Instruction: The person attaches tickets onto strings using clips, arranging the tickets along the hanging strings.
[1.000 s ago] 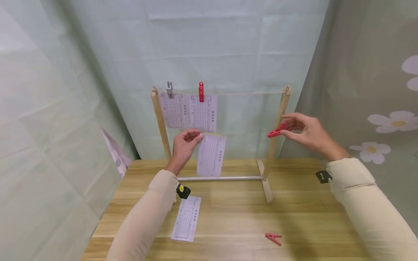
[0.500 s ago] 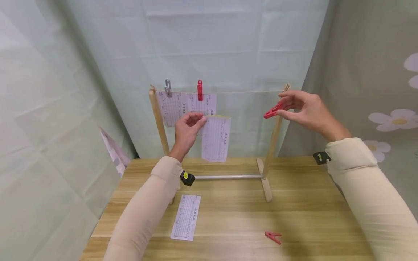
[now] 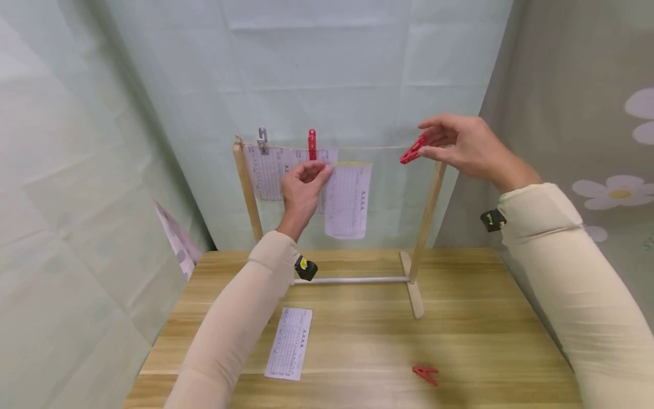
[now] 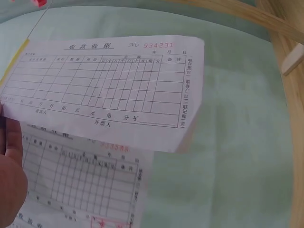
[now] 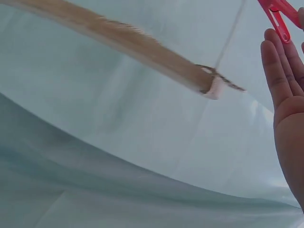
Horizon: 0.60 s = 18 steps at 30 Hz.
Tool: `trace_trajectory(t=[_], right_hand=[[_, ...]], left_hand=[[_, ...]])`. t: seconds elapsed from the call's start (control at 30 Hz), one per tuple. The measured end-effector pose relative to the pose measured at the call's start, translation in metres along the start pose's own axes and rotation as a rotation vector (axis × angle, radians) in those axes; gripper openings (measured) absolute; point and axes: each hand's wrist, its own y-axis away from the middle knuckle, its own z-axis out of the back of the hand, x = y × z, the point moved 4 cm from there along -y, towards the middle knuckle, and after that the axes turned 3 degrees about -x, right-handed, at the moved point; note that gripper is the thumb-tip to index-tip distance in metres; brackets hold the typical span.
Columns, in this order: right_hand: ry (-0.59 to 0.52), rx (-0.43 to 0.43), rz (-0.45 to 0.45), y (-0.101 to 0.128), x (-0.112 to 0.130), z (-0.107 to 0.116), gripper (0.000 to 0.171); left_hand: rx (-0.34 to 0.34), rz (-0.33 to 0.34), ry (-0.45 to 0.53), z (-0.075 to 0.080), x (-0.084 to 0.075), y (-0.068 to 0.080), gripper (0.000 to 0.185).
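Note:
My left hand (image 3: 305, 190) pinches the top left corner of a receipt slip (image 3: 348, 201) with a yellow top edge. The slip hangs just below the string (image 3: 378, 148), overlapping a clipped slip behind it. In the left wrist view its printed table and red number show on the receipt slip (image 4: 104, 85). My right hand (image 3: 467, 145) pinches a red clothespin (image 3: 414, 150) in front of the string's right end; the right wrist view shows this red clothespin (image 5: 277, 16) at its top corner. A grey clothespin (image 3: 263, 142) and a red clothespin (image 3: 312, 145) hold two slips on the string.
The string runs between two wooden posts (image 3: 428, 218) joined by a pale rod (image 3: 357, 280) low down. On the wooden table (image 3: 357, 341) lie another receipt slip (image 3: 289, 343) at front left and a spare red clothespin (image 3: 426, 374) at front right.
My left hand has raised the receipt slip toward the string and a little to the right. My right hand has risen and moved left with the red clothespin.

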Motion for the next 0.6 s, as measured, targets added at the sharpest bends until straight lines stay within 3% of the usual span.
trace_trajectory(t=[0.3, 0.6], right_hand=[[-0.064, 0.047, -0.012, -0.026, 0.02, 0.002, 0.038], [-0.009, 0.045, -0.002, -0.041, 0.035, -0.002, 0.023]], left_hand=[[-0.083, 0.002, 0.05, -0.011, -0.003, -0.005, 0.021], [-0.076, -0.029, 0.068, -0.022, -0.007, -0.007, 0.021]])
